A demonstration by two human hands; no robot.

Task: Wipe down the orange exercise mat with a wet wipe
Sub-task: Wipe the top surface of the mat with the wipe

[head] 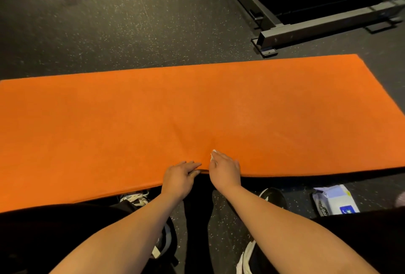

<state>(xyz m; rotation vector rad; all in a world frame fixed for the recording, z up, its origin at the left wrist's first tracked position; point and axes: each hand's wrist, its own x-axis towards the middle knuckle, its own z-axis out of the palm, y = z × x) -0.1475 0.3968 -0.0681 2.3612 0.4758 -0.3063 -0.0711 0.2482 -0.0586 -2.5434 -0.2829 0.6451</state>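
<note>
At the mat's point(153, 109) near edge, the left hand point(178, 177) pinched it; the right hand point(225, 169) pressed a wipe point(213, 155) down, fingers straight.

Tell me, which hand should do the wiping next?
The right hand. The white wet wipe already peeks out under its fingers, lying on the orange mat. The left hand has no wipe; it holds the mat's near edge, so it can likely keep it steady.

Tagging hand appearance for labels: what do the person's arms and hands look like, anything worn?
Bare: the left hand and right hand show no gloves, rings or watch. The left forearm and right forearm are uncovered, no sleeves in view.
</note>
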